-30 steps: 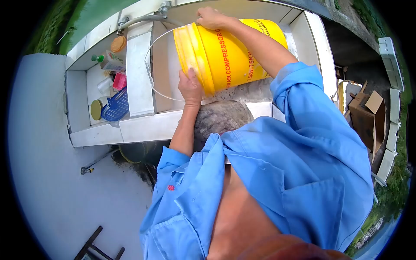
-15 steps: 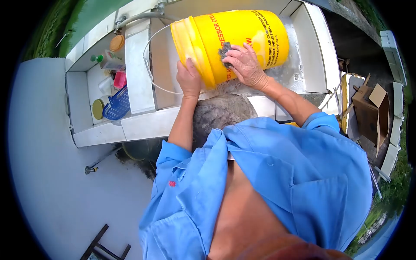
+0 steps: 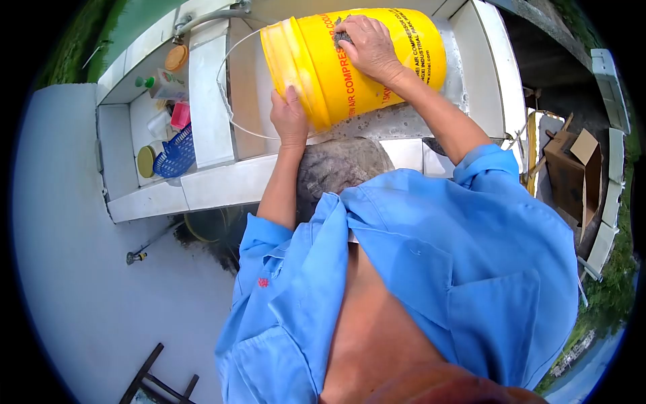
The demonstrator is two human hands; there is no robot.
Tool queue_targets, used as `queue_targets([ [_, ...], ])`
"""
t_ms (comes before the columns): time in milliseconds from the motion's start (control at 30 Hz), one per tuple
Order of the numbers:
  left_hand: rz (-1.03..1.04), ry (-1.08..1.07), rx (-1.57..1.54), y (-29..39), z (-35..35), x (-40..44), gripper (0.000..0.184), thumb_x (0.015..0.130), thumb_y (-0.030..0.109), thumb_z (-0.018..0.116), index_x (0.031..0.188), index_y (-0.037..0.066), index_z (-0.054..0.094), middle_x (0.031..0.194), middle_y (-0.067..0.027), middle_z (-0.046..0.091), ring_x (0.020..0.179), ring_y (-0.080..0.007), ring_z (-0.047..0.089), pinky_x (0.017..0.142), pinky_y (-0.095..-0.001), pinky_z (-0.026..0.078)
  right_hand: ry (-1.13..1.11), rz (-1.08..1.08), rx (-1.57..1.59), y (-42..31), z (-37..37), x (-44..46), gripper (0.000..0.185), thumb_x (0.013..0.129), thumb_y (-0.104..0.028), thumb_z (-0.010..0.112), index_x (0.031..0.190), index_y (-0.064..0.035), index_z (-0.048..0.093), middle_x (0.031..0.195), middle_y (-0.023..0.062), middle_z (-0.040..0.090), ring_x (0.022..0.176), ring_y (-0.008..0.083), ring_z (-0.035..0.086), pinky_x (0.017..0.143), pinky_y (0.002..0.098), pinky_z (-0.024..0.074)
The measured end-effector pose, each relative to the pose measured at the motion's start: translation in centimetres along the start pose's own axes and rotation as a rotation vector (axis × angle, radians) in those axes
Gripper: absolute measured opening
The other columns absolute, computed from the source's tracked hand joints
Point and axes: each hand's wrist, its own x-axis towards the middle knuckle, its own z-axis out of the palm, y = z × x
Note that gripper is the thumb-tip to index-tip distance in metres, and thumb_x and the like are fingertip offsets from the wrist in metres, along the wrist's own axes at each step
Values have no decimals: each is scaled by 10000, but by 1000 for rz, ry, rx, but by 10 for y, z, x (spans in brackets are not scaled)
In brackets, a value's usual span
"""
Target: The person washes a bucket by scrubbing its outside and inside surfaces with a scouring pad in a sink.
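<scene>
A glossy yellow plastic bucket (image 3: 333, 79) with red and black printing is lying on its side in a white-tiled basin (image 3: 486, 71).
The left hand (image 3: 289, 120) is grasping the bucket at its rim end, the thumb resting outside while the other fingers are mostly hiding. The right hand (image 3: 370, 46), back upward, is curling around a rough dark-grey scouring pad (image 3: 343, 39) and pressing it on the upper side, covering part of the pad and the lettering.

Single head-worn camera, wide rounded view with black corners, facing forward and steeply down, shirt (image 3: 424, 249) close across the lower middle, bucket (image 3: 336, 77) and sink (image 3: 225, 182) beyond, toward the top
</scene>
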Motion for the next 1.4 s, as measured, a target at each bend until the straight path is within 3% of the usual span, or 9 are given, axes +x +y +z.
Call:
queue_targets([
  [133, 14, -19, 14, 3, -2, -4, 302, 917, 303, 422, 906, 6, 477, 711, -234, 579, 671, -418, 570, 566, -460, 435, -224, 557, 196, -1, -26, 7, 326, 820, -290, 516, 1027, -48, 585, 958, 197, 608, 865, 350, 576, 776, 388, 462],
  [267, 28, -27, -52, 1, 10, 3, 305, 920, 307, 417, 906, 9, 479, 705, -227, 579, 664, -423, 566, 563, -460, 435, 91, -64, 24, 0, 5, -4, 211, 768, -156, 594, 971, -105, 565, 993, 73, 542, 987, 269, 497, 868, 381, 387],
  [433, -78, -83, 78, 9, 4, 37, 341, 927, 324, 401, 926, -4, 493, 801, -231, 589, 726, -408, 572, 620, -452, 447, 27, -307, 105, -58, -2, -43, 202, 700, -111, 650, 886, -150, 582, 1021, 48, 509, 1065, 248, 470, 979, 421, 319],
  [767, -33, -100, -131, 7, 9, 25, 319, 941, 270, 391, 1015, -26, 485, 926, -145, 572, 822, -235, 560, 726, -335, 439, 366, 484, -19, 136, -49, -128, 157, 754, -143, 630, 909, -118, 612, 1010, 65, 549, 956, 245, 512, 862, 355, 395],
  [833, -46, -185, -194, 10, 0, 17, 322, 937, 272, 404, 1056, -17, 482, 978, -134, 567, 850, -223, 564, 746, -324, 446, 133, 1029, 492, 143, -50, -146, 190, 757, -144, 625, 929, -65, 609, 933, 73, 589, 861, 196, 553, 786, 316, 436],
  [900, -68, -262, -254, 11, -10, 17, 332, 934, 275, 417, 1096, -7, 479, 1031, -124, 563, 879, -210, 568, 766, -312, 452, 184, 965, 478, 140, -46, -155, 208, 756, -140, 631, 934, -36, 605, 859, 58, 609, 797, 136, 555, 730, 270, 448],
  [1067, -719, -545, -570, 30, -33, 88, 505, 906, 364, 446, 1254, -1, 414, 1180, -131, 521, 1048, -229, 541, 880, -373, 442, 57, 1151, 659, 136, -49, -154, 194, 768, -138, 619, 937, -45, 609, 858, 35, 608, 804, 112, 545, 731, 246, 436],
  [1300, -590, -433, -681, 18, 26, 146, 264, 880, 146, 511, 1044, -60, 529, 952, -133, 618, 785, -208, 627, 729, -294, 502, -437, 954, 407, 203, -32, -150, 189, 736, -147, 626, 907, -69, 608, 813, 62, 616, 742, 162, 577, 713, 275, 448],
  [1400, -363, -330, -517, 26, 22, 127, 238, 894, 158, 481, 1018, -39, 527, 887, -92, 607, 752, -147, 590, 701, -263, 473, -525, 947, 29, 238, -19, -166, 211, 730, -144, 616, 930, -78, 598, 1059, 122, 556, 956, 257, 540, 784, 330, 455],
])
